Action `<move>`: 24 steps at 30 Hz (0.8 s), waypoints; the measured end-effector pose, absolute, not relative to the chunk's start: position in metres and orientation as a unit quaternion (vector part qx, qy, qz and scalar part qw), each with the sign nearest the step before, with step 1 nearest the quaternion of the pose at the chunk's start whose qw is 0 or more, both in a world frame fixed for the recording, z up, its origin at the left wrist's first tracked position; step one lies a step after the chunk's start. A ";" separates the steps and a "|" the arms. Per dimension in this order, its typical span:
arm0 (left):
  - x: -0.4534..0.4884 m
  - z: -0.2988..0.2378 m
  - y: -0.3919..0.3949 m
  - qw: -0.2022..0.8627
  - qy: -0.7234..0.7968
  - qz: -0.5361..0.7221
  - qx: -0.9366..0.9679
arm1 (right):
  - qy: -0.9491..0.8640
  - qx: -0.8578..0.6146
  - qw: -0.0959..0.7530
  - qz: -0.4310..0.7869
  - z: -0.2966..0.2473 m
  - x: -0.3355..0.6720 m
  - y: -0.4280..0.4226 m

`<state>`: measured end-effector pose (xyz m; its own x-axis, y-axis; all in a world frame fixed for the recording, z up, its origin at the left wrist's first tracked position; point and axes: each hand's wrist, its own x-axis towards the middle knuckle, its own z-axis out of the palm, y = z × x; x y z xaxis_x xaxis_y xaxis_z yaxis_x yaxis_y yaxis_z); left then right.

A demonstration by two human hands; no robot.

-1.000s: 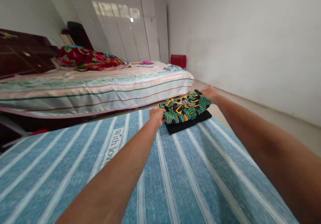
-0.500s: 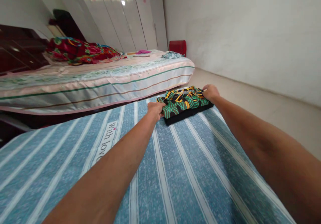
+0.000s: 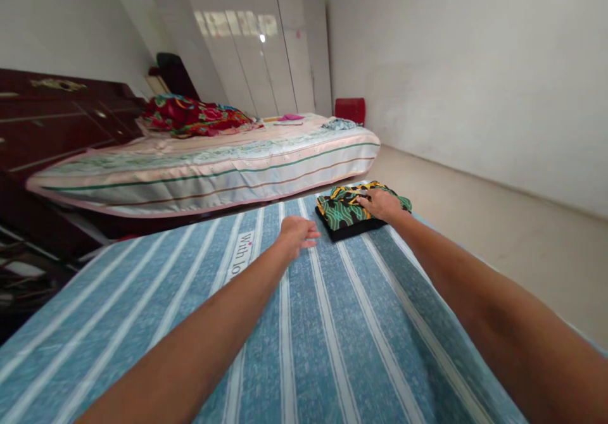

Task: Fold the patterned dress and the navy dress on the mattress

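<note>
With 12 o'clock straight ahead of the person, a blue striped sheet (image 3: 332,323) spreads across the foreground, and the pale wall (image 3: 465,69) rises beyond it toward 1 and 2 o'clock. A white wardrobe (image 3: 251,57) stands at the back, just left of 12. Before it, around 11, is a second bed (image 3: 209,193), with a dark wooden headboard (image 3: 61,111) at 10 and a heaped red flowered blanket (image 3: 199,117) on top. A red box (image 3: 350,110) sits past that bed's right end, between 12 and 1. At 1 o'clock, near the sheet's far edge, a folded black cloth (image 3: 354,230) lies flat, and on it rests the green, yellow and black patterned cloth (image 3: 349,214), its left end now uncovered. The left hand (image 3: 298,233), at 12, has just released that end and drawn back toward the person; it is empty, apart from the cloth, its fingers loosely extended. The right hand (image 3: 384,205), at 1, has shifted from the right corner onto the top; whether it pinches or merely presses cannot be told. So one hand alone now steadies the patterned cloth, which seems nearly settled. What gets in the way is the right hand itself, hiding part of it, and the sheet's edge close behind.
</note>
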<state>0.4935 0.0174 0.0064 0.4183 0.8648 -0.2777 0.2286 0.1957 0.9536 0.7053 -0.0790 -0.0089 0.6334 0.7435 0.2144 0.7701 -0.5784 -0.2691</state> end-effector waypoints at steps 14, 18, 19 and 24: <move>0.183 0.019 -0.132 0.557 0.459 0.148 0.676 | -0.605 -0.776 0.175 0.031 -0.010 0.507 -0.207; 0.104 0.014 -0.167 0.533 0.469 0.195 0.677 | -0.644 -0.729 0.223 0.066 -0.026 0.419 -0.253; 0.086 0.014 -0.173 0.522 0.478 0.211 0.674 | -0.652 -0.714 0.244 0.073 -0.028 0.397 -0.262; 0.013 0.006 -0.200 0.450 0.517 0.283 0.670 | -0.722 -0.613 0.311 0.078 -0.040 0.291 -0.290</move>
